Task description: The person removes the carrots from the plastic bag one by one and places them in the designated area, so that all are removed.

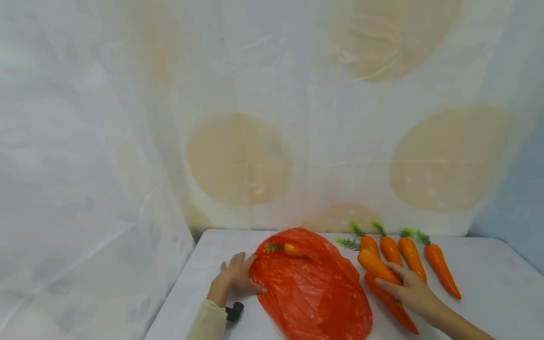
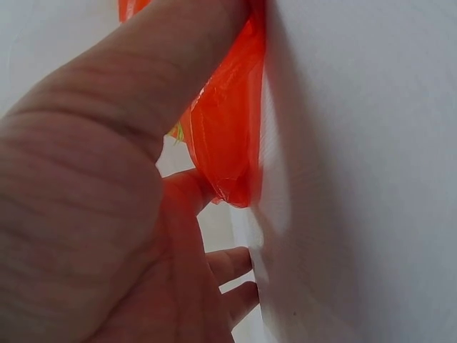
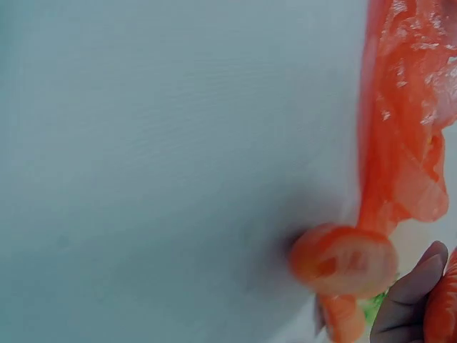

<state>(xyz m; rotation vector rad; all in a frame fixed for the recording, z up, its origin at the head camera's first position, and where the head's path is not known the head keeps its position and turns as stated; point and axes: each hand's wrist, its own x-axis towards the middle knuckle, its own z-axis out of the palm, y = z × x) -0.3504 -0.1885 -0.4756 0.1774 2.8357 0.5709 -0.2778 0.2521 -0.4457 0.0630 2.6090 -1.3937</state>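
A red plastic bag [image 1: 312, 293] lies spread on the white table. At its far side, the orange top and leafy green stem of a carrot [image 1: 293, 249] show in the bag's mouth. My left hand [image 1: 240, 276] touches the bag's left edge, fingers spread and fairly straight; the left wrist view has red film [image 2: 227, 128] between thumb and forefinger. Just right of the bag, my right hand [image 1: 410, 290] grips an orange toy-like carrot [image 1: 374, 264] by its body, its green top pointing left. Under it a second carrot [image 1: 393, 307] lies slanted on the table.
Several more carrots lie at the back right, the outermost one [image 1: 442, 269] slanting toward the front. A black device [image 1: 235, 311] sits by the left wrist. Behind the table [image 1: 488, 283] hangs a pale curtain [image 1: 318, 118] with tan spots.
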